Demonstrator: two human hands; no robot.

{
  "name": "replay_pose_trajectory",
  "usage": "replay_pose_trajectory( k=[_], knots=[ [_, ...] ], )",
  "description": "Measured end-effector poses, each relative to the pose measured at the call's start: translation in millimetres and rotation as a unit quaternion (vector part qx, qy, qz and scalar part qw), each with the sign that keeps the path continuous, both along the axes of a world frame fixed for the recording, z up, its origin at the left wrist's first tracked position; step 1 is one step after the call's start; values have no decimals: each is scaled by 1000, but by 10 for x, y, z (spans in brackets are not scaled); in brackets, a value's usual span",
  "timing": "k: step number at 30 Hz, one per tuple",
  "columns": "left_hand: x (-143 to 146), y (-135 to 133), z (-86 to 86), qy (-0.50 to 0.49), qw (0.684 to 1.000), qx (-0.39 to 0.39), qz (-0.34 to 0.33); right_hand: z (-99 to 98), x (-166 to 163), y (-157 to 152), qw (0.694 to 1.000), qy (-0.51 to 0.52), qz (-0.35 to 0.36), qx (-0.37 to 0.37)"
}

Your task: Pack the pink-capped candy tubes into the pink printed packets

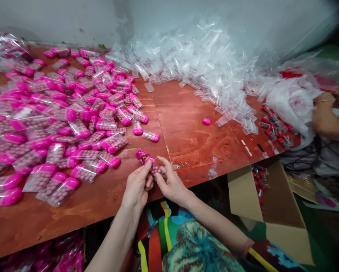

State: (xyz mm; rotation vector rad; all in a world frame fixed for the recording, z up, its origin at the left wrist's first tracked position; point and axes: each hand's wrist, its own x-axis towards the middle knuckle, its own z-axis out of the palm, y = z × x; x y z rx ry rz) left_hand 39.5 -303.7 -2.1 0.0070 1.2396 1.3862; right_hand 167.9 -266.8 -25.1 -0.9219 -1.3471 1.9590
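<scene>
Bead-filled pack [155, 169] at the near edge of the bench [192, 151], pink printed wrapper [142, 155] at its far end. Left hand [138, 186] pinches it, thumb on top; right hand [171, 183] loosely grips its right side, fingers half-curled. Forearms converge on it.

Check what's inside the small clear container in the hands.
Pink beads show through the clear container. The left hand and right hand cover parts, hiding what's behind. A patterned pink piece sits at its far end; can't tell whether it reaches inside.
</scene>
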Motion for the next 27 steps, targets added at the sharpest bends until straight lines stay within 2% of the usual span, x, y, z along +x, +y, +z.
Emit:
replay_pose_trajectory(
  k=[1,4,5,6,10,16,22,27],
  knots=[
    [11,-3,1,-4,1000,-1,0,8,-8,8,1000,6,4,-20],
    [53,-37,8,-7,1000,8,-20,21,-3,53,985,59,47,-154],
    [69,-55,11,-6,1000,12,-27,18,3,66,981,69,54,-172],
    [85,-74,14,-5,999,17,-34,10,9,74,983,72,50,-162],
    [116,-132,40,4,997,30,-72,-37,18,65,999,42,-12,-19],
    [26,-90,61,27,997,34,-58,-41,7,81,995,62,61,-54],
    [54,-110,-16,24,997,34,-64,-78,-37,118,995,54,65,-45],
    [97,-76,-8,27,996,48,-70,-92,-40,145,997,39,51,-45]
  ],
)
